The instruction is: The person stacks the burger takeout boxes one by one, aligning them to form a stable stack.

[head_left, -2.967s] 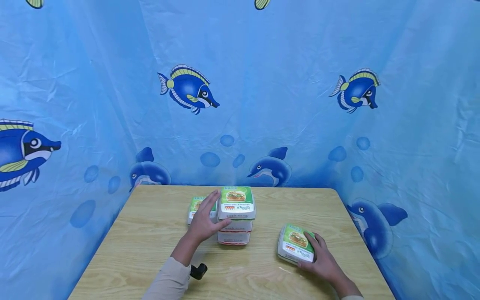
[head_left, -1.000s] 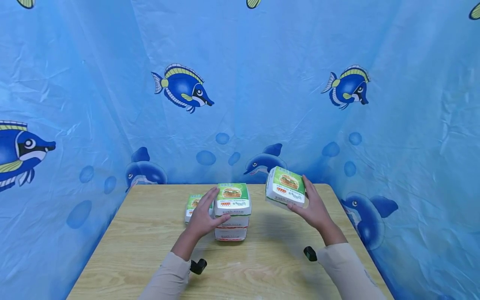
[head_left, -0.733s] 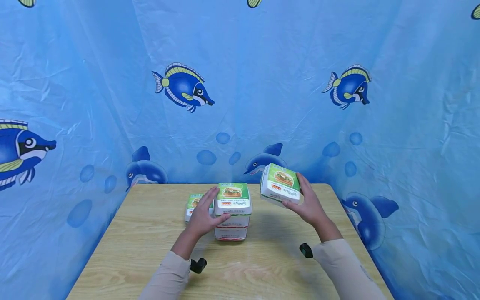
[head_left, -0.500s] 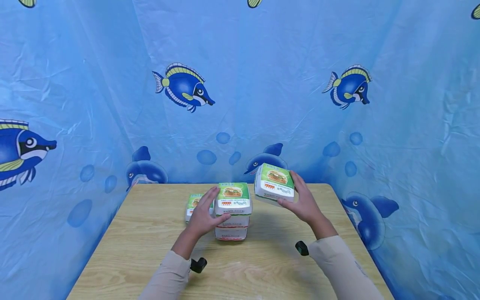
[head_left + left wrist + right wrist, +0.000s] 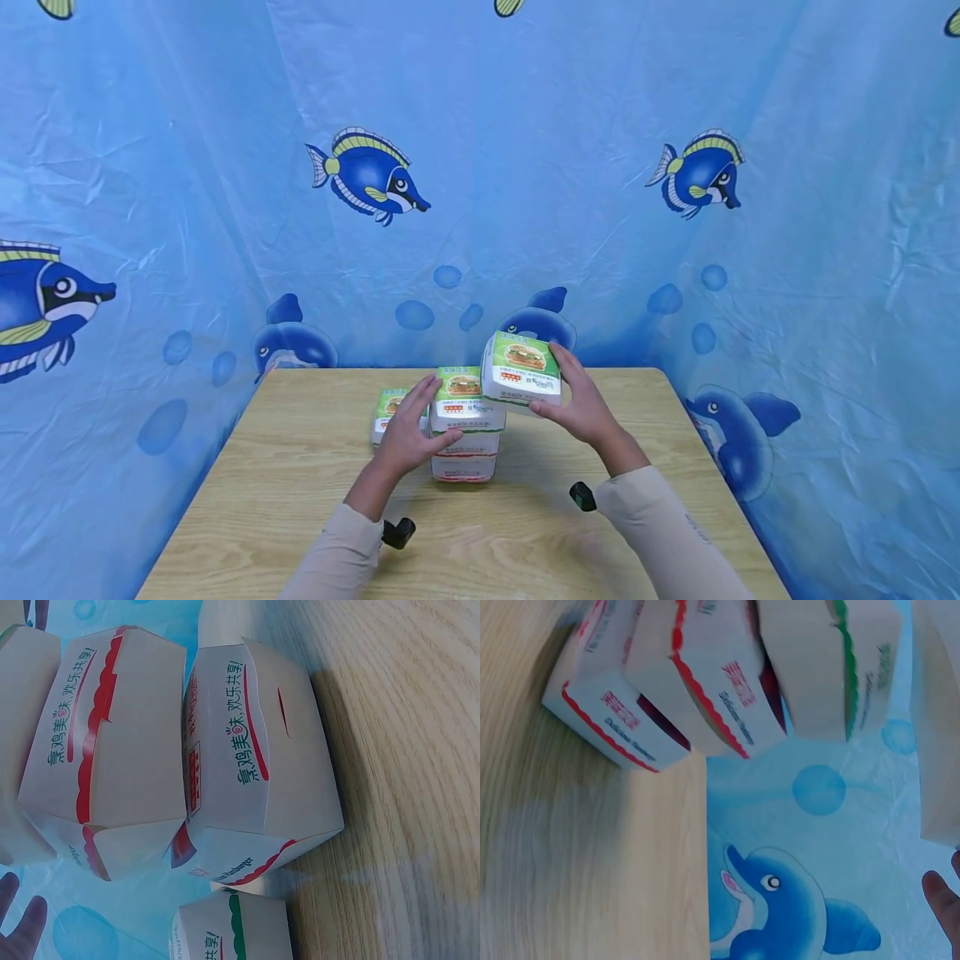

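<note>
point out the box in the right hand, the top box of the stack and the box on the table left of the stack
Held box (image 5: 521,369): head view, middle of its printed top
Top box (image 5: 461,403): head view, printed lid
Separate box (image 5: 387,412): head view, uncovered part of its lid

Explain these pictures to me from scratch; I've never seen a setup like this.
There is no robot here, just a person's two bare hands. The wide picture comes from a camera worn on the head, looking forward and down. The two close-ups come from cameras on the left and right wrists; the small black devices by the cuffs are probably those.

On the wooden table stands a stack of three burger boxes, with a single box to its left. The right hand holds another box in the air, tilted. The left hand is at the stack's left side. Behind hangs a blue sheet with sea animals.
</note>
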Action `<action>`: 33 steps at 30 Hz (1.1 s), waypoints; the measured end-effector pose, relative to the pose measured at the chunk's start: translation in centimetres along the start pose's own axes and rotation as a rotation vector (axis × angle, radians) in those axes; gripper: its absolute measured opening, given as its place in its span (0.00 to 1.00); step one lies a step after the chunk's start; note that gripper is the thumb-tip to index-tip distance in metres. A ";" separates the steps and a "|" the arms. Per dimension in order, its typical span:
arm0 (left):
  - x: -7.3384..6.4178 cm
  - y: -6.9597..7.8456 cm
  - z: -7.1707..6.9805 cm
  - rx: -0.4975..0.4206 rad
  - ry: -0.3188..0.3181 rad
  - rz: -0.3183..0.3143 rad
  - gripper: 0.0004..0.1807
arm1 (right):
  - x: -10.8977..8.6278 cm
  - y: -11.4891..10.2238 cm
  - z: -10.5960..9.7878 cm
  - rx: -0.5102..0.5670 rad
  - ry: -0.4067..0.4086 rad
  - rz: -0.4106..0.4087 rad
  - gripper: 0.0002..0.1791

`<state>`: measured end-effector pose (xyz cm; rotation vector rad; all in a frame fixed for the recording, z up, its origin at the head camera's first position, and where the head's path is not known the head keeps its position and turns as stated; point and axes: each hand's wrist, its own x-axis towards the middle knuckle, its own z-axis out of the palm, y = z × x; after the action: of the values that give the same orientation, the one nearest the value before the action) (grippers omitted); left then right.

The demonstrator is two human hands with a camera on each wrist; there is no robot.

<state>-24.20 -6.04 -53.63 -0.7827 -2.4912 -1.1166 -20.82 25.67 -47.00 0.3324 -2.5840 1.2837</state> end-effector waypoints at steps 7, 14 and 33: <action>0.1 0.2 -0.1 -0.012 0.009 0.001 0.51 | 0.6 -0.8 1.3 0.012 -0.029 -0.037 0.58; 0.2 0.2 -0.1 -0.015 0.017 0.002 0.51 | 1.3 -1.7 2.2 -0.016 -0.069 -0.059 0.58; 0.5 0.3 -0.2 -0.100 0.033 -0.070 0.52 | 2.8 -3.0 4.3 -0.014 -0.088 -0.150 0.56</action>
<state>-24.45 -5.85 -53.08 -0.7024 -2.4695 -1.2759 -22.99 20.20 -46.40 0.5804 -2.5822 1.2236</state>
